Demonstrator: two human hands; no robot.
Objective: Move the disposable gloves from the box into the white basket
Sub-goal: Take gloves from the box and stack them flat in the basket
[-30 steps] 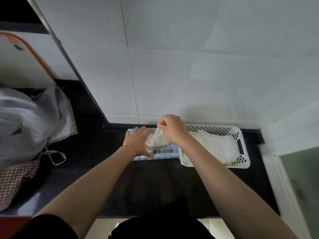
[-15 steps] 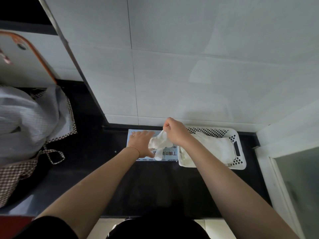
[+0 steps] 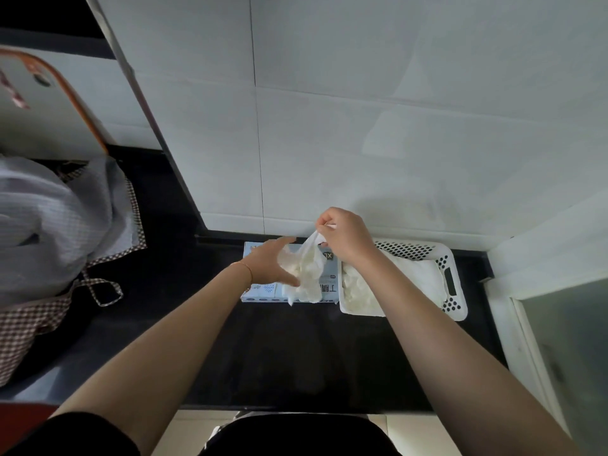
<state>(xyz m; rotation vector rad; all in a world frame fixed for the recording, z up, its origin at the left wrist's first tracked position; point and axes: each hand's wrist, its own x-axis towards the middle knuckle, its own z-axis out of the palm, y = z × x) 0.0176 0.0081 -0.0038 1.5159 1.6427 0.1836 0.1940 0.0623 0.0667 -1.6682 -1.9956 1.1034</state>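
A light blue glove box [image 3: 263, 289] lies flat on the dark counter against the wall. My right hand [image 3: 345, 233] pinches a translucent white glove [image 3: 307, 268] by its top, and the glove hangs stretched above the box. My left hand [image 3: 269, 263] rests on the box with straight fingers beside the hanging glove. To the right of the box stands the white perforated basket [image 3: 455, 306], which holds a heap of white gloves [image 3: 358, 289].
A grey cloth with a checked border [image 3: 56, 232] is piled at the left on the counter. An orange-rimmed board [image 3: 49, 103] leans behind it. A white ledge and a frosted glass panel [image 3: 566, 357] bound the right side. The counter's front edge [image 3: 296, 408] runs close to my body.
My right hand has risen and drawn the glove farther out of the box, so it hangs longer. My left hand has stayed on the box.
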